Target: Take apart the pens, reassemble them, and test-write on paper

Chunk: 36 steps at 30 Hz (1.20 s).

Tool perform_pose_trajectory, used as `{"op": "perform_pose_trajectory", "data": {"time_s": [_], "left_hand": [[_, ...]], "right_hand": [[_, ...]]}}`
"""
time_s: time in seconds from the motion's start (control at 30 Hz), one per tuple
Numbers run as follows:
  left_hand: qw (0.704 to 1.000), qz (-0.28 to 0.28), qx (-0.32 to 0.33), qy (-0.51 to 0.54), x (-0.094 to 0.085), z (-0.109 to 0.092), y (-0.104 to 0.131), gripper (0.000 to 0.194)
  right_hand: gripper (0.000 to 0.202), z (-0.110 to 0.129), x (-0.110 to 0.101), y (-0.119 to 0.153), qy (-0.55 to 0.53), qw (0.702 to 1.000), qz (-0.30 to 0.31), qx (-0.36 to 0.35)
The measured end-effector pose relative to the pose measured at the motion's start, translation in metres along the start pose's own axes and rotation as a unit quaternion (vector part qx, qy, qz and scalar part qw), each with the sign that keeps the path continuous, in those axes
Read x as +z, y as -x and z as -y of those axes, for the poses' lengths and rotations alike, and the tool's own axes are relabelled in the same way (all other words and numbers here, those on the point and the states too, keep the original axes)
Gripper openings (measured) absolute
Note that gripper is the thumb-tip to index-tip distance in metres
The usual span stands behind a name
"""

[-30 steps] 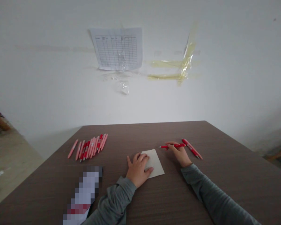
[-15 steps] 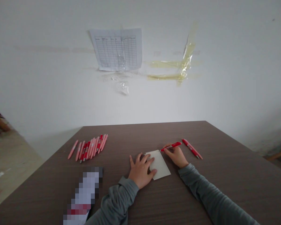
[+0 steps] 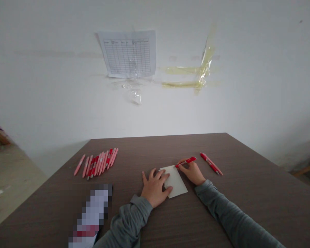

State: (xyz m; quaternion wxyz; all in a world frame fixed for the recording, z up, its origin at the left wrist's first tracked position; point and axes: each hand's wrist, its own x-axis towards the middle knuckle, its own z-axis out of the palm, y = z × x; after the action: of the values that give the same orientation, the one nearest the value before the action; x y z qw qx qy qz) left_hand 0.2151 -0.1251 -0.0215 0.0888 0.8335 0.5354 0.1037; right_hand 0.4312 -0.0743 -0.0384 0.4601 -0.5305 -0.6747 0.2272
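Observation:
A small pad of off-white paper (image 3: 177, 184) lies on the brown table (image 3: 150, 150). My left hand (image 3: 155, 189) rests flat on its left side with the fingers spread, covering that edge. My right hand (image 3: 193, 173) is closed around a red pen (image 3: 189, 160), whose tip is at the top right corner of the paper. Whether the tip touches the paper, I cannot tell. To the right of that hand lie a red pen (image 3: 209, 163) and a pink pen (image 3: 215, 164), side by side.
At the left, several pink and red pens (image 3: 99, 164) lie in a slanted row. A blurred-out pale object (image 3: 93, 213) lies in front of them, by my left sleeve. Behind the table is a white wall (image 3: 157, 117) with a taped printed sheet (image 3: 129, 53).
My right hand has moved slightly left with the red pen, bringing its tip in over the paper's top corner. The left hand stays in place on the paper.

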Motion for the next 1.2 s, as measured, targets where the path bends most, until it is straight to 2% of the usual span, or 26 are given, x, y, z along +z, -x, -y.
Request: {"op": "perform_pose_trajectory", "data": {"time_s": [0.3, 0.67, 1.2], "left_hand": [[1.000, 0.000, -0.003, -0.008, 0.0020, -0.0006, -0.0008, 0.054], [1.000, 0.016, -0.012, -0.011, -0.0035, -0.0031, -0.0001, 0.055], [1.000, 0.009, -0.012, -0.003, -0.0032, -0.0036, -0.0001, 0.054]], "right_hand": [[0.015, -0.0045, 0.0012, -0.0009, 0.006, 1.000, 0.016, -0.010], [0.013, 0.0002, -0.0012, -0.0008, 0.005, 1.000, 0.010, 0.012], [0.016, 0.0027, -0.0022, -0.0012, 0.023, 1.000, -0.010, 0.016]]}}
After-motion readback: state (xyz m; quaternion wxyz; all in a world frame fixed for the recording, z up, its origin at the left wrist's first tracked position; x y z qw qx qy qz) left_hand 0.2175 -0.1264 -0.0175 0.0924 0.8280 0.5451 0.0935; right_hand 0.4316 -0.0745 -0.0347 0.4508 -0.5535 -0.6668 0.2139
